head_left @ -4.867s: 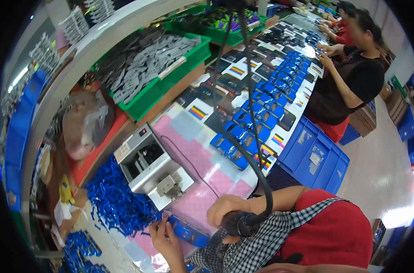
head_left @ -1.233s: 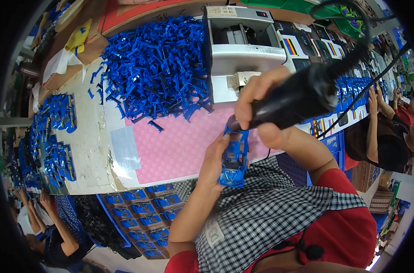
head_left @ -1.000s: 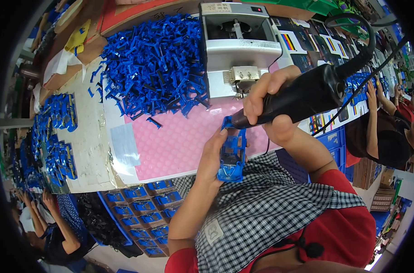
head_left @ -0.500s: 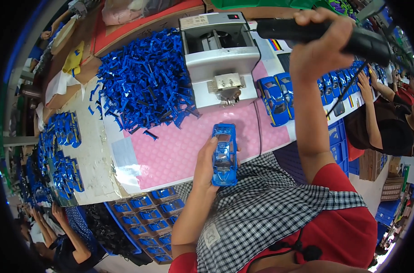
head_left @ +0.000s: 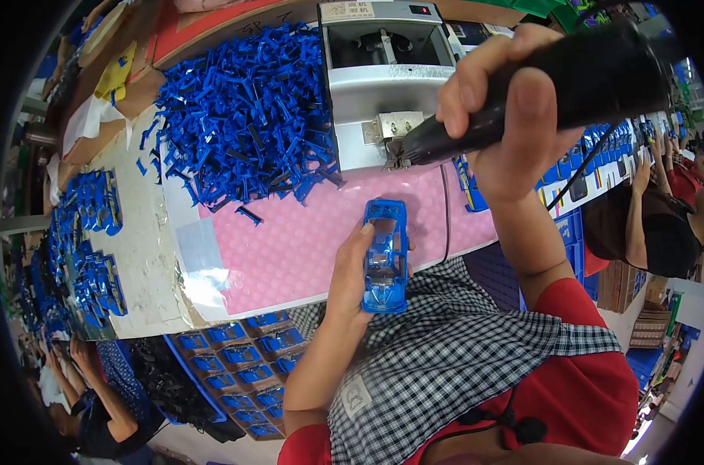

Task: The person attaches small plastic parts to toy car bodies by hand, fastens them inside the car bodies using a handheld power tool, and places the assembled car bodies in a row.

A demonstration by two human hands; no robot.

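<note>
My left hand is closed around a blue toy car body, held over the table's front edge with its windows and clear parts facing up. My right hand grips a black electric screwdriver whose tip points left. That tip is at the metal outlet on the front of a grey screw feeder; whether it touches a screw is too small to tell. A heap of small blue plastic parts lies left of the feeder.
Pink bubble sheet covers the tabletop before me. Finished-looking blue cars line the table at right, and more blue pieces sit at left. A black cable crosses the sheet. Trays of blue car parts stand below. Other people work on both sides.
My right hand has brought the screwdriver down and left, from beyond the feeder's right side to its front outlet. The car stays in my left hand, nearly in place. The view has shifted slightly.
</note>
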